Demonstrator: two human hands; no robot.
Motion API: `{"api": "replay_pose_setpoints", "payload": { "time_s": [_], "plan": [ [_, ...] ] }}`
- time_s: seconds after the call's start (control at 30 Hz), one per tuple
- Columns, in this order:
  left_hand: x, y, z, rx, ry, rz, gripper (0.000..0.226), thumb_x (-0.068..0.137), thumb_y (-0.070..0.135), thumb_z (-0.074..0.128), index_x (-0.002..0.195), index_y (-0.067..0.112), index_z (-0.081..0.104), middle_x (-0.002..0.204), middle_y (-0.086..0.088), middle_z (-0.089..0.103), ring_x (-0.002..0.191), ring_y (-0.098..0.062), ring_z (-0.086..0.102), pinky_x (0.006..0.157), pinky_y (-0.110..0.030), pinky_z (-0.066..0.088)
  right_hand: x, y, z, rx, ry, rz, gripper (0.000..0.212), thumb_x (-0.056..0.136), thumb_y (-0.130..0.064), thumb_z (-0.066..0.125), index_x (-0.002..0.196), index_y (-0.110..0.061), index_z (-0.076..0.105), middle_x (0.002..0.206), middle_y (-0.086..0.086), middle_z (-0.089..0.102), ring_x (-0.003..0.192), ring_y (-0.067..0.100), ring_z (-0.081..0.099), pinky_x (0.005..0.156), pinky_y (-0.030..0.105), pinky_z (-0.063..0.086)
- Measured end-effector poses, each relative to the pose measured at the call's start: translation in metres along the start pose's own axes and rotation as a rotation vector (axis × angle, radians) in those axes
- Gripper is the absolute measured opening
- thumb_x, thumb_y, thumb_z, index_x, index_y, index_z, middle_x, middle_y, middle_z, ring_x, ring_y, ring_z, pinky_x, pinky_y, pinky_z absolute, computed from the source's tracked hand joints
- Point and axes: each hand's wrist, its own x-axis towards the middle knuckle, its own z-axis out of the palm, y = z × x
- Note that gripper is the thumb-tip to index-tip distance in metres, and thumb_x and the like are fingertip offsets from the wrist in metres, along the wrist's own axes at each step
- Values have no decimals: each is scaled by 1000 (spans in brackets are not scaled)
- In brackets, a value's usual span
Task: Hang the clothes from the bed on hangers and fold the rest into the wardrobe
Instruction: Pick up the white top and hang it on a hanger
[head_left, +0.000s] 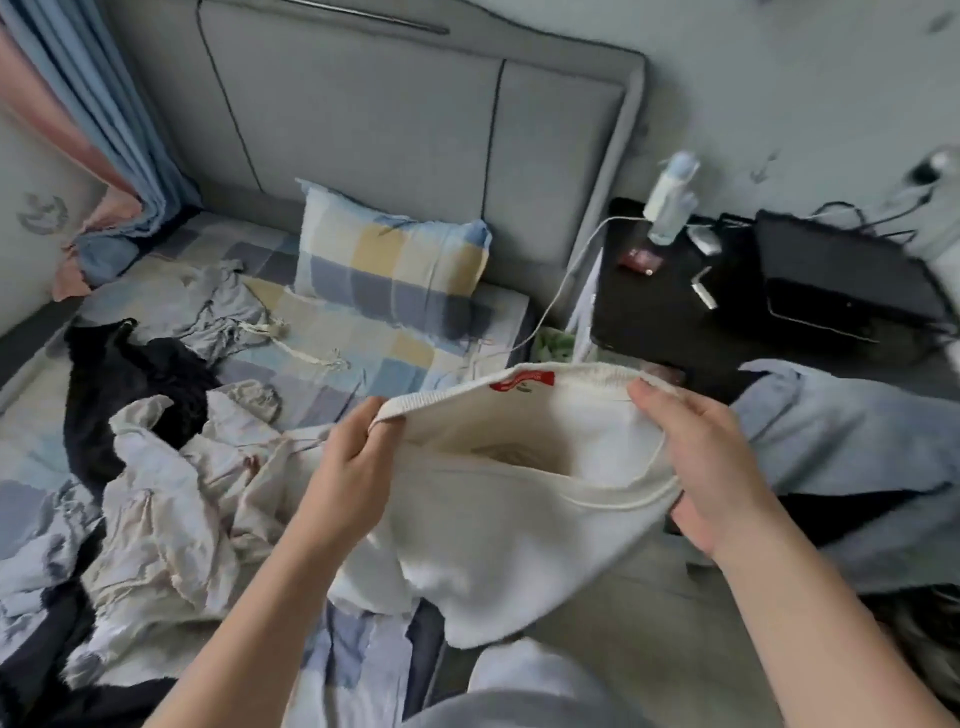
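Observation:
A cream knit sweater (519, 519) with a red neck label hangs in front of me over the bed's edge. My left hand (348, 467) grips the ribbed collar at its left side. My right hand (711, 467) holds the collar's right side, thumb on top and fingers behind the cloth, so the neck opening is stretched wide. On the checked bed sheet (363, 332) to the left lie a black garment (130, 384), a crumpled beige garment (171, 509) and a grey one (218, 306). No hanger or wardrobe is in view.
A checked pillow (395, 260) leans on the grey headboard (415, 130). A black bedside table (727, 301) at the right carries a bottle (670, 202), a dark bag (841, 280) and a white cable. Light blue clothing (841, 431) lies at the right. Curtains (93, 119) hang at the left.

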Motion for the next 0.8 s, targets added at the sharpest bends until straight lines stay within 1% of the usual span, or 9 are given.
{"api": "replay_pose_setpoints", "payload": {
  "time_s": [0.13,0.2,0.3,0.4,0.5,0.57,0.67,0.73,0.8],
  "plan": [
    [-19,23,48,-40,-199,46,37,93,36,46,80,2,48,65,11,40,60,-3,38,53,-17,31,-47,4,-57,-22,201,-9,14,90,-29,70,81,-26,80,91,6,78,90,16,72,88,39,51],
    [-26,35,74,-60,-304,30,32,96,33,47,77,7,49,65,15,44,62,0,41,56,-17,34,-67,8,-85,-9,304,11,15,92,-27,68,83,-22,80,99,13,76,100,27,71,96,45,49],
    [-35,57,115,-94,-452,72,42,89,38,45,82,-4,45,72,0,40,68,-9,39,58,-23,31,-94,13,-128,11,442,23,18,86,-32,71,88,-15,78,102,18,74,108,39,67,100,50,48],
    [-45,83,165,-157,-603,101,55,84,48,46,83,-7,46,71,-4,40,67,-13,39,56,-23,32,-117,20,-174,10,569,10,35,83,-35,72,95,-2,71,98,23,72,92,31,67,88,43,48],
    [-59,109,226,-173,-740,127,65,82,52,43,90,-12,50,77,-8,47,71,-15,44,61,-27,36,-137,24,-227,-14,678,-9,31,90,-28,69,93,3,66,98,30,67,82,24,63,78,38,45],
    [-69,127,270,-189,-786,158,66,83,52,43,90,-13,52,77,-11,48,73,-17,46,64,-29,38,-150,26,-265,-45,729,-11,38,87,-37,67,93,1,65,87,26,66,76,22,60,72,36,43],
    [-86,160,339,-214,-875,195,67,83,52,41,91,-13,51,78,-23,50,76,-19,48,70,-35,40,-162,22,-326,-142,797,-37,63,73,-50,61,95,8,54,75,10,50,68,17,47,66,34,33],
    [-98,184,384,-228,-910,216,62,86,48,41,92,-13,52,78,-22,51,76,-17,50,72,-36,42,-165,17,-370,-214,825,-47,58,74,-51,59,84,6,51,71,7,46,66,15,43,63,33,31],
    [-110,209,429,-248,-933,235,51,90,39,41,94,-9,59,79,-17,57,76,-11,54,73,-26,46,-164,9,-413,-301,859,-67,44,76,-48,59,68,-7,44,64,-1,40,59,13,38,57,29,29]
  ]
}}
